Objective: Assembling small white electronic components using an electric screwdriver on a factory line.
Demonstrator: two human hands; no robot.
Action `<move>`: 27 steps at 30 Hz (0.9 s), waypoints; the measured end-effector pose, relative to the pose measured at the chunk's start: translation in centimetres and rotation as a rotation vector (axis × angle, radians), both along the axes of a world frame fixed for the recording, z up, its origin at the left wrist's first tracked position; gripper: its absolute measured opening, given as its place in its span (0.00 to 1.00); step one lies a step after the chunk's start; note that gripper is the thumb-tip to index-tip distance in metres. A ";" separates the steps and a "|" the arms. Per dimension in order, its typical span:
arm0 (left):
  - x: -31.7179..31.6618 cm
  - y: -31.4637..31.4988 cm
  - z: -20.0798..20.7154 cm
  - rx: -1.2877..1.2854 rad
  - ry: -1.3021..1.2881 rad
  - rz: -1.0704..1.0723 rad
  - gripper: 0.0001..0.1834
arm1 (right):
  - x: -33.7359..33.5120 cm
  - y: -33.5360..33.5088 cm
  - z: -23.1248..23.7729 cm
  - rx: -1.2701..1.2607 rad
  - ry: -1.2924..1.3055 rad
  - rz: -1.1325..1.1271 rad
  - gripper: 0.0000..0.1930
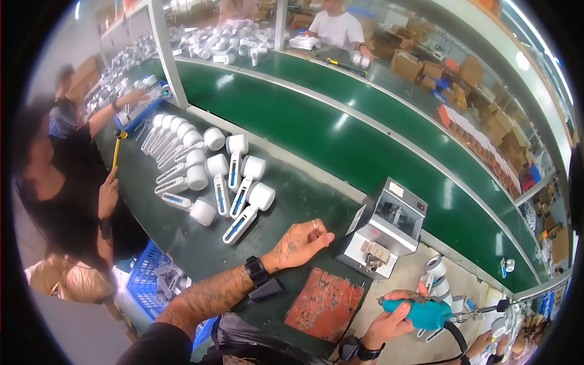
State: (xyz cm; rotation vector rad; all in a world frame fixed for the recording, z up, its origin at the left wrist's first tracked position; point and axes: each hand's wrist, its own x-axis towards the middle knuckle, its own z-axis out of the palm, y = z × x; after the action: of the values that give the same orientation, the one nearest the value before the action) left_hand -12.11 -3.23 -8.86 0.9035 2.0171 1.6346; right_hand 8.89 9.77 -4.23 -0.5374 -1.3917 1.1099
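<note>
My right hand (389, 325) is wrapped round a teal electric screwdriver (420, 313), which lies roughly level, with a black cord and a hanging wire at its rear end. My left hand (302, 243) is curled closed just left of a grey and black screw feeder (383, 228). Its fingertips are turned under, so whatever they may hold is hidden. Beyond my left hand, several white long-handled parts with round heads (246, 222) lie on the dark green bench (182, 237), some with blue strips in their handles. More white parts (441, 289) lie beside the screwdriver.
A worn red plate (325, 304) lies in front of me. Green conveyor belts (304, 109) run behind the bench. At left, a co-worker holds a yellow-handled hammer (117, 149) near a blue tray (143, 112). A blue basket (146, 280) stands below the bench edge. Another person (337, 30) works across the belts.
</note>
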 end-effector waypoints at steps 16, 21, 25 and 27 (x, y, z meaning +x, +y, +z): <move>0.0 -0.1 0.8 -0.047 0.029 0.005 0.19 | 0.3 0.0 -0.2 0.002 -0.025 0.010 0.36; 0.0 -0.1 0.8 -0.065 0.055 0.017 0.20 | 0.2 -0.2 -0.4 -0.012 -0.016 0.019 0.35; -0.1 -0.1 0.7 -0.073 0.012 0.028 0.20 | -0.2 -0.2 0.1 0.017 -0.008 0.011 0.35; 0.0 -0.1 1.0 -0.079 -0.016 0.018 0.20 | 0.3 -0.4 0.1 -0.006 -0.026 0.019 0.35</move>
State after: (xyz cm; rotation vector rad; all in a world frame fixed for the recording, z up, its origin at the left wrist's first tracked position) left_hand -12.10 -3.32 -7.90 0.8441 2.0698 1.5547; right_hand 9.18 9.42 -4.13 -0.5455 -1.4185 1.1265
